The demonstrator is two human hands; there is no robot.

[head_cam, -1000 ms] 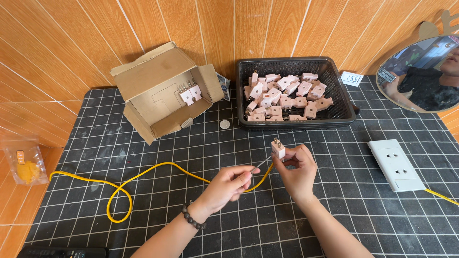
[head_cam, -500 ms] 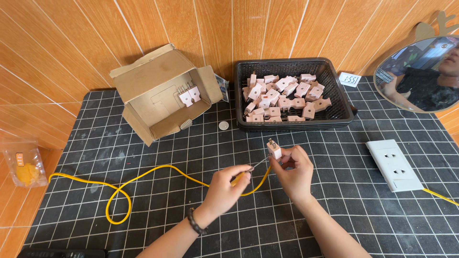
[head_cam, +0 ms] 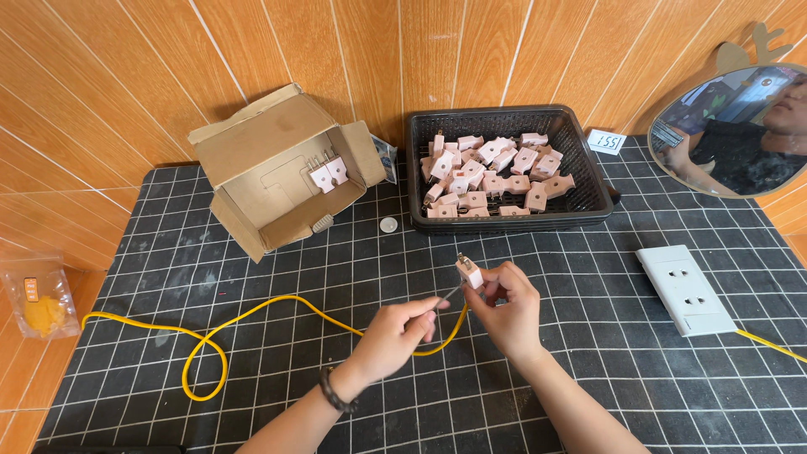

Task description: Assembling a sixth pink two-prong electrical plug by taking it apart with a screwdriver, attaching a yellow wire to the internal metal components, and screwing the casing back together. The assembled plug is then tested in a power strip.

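A pink plug (head_cam: 469, 272) is gripped in the right hand (head_cam: 508, 309), above the tabletop (head_cam: 588, 353); the yellow cable (head_cam: 252, 315) end is pinched by the left hand (head_cam: 402, 332), just beside the plug; a black basket (head_cam: 597, 197) of like plugs is placed behind.

Just one view here, shot from head height and tilted down and forward toward the orange wood-panelled wall (head_cam: 504, 42) along the top of the frame. The black gridded mat (head_cam: 588, 378) is seen fairly close, filling the lower two thirds, so nothing's shared with another camera.
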